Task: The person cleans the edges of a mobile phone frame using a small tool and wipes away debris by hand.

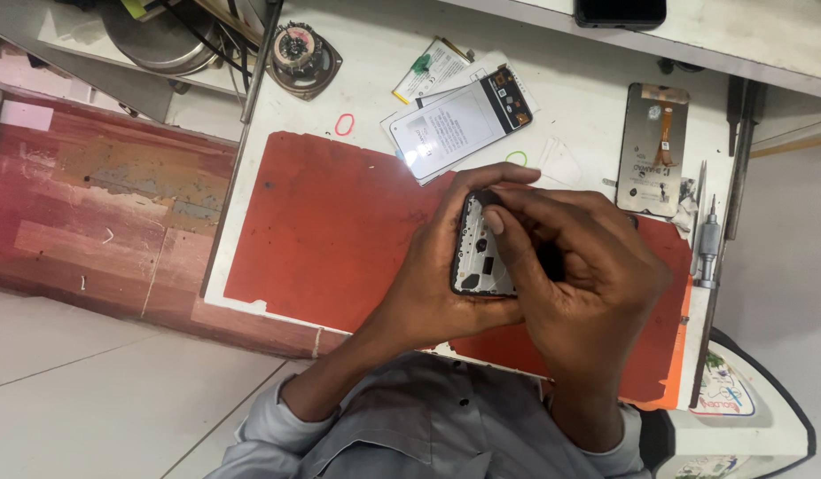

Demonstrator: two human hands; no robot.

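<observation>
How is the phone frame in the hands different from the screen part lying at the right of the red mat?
The phone frame is black and held off the mat by the left hand and right hand; the screen part is grey-brown and lies flat on the white table, untouched. The screen part carries an orange ribbon cable; none shows on the frame. The hands partly hide the frame, while the screen part is in full view. Both are long rectangles.

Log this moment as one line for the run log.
left hand: holds phone frame | right hand: fingertips on frame's top edge | under: red mat | nearby: screwdriver, display panel
</observation>
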